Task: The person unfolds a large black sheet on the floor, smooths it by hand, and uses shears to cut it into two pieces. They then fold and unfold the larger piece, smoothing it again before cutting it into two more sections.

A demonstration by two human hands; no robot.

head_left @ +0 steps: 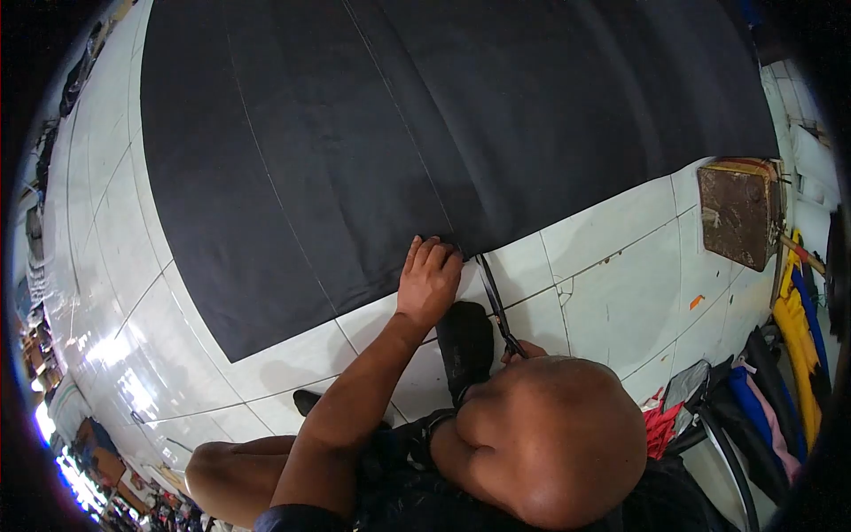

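Note:
A large dark cloth with thin pale lines marked on it lies spread over the white tiled floor. My left hand rests at the cloth's near edge, its fingers bent on the fabric beside one of the lines. Just right of it, long dark scissors point away from me, with their tips at the cloth's edge. My right hand holds the scissors by the handles; my knee hides most of that hand.
A worn brown box stands at the right by the cloth's corner. Yellow, blue, pink and red fabrics lie at the lower right. My dark-clad foot is on the tiles between my hands. Blurred piles line the left edge.

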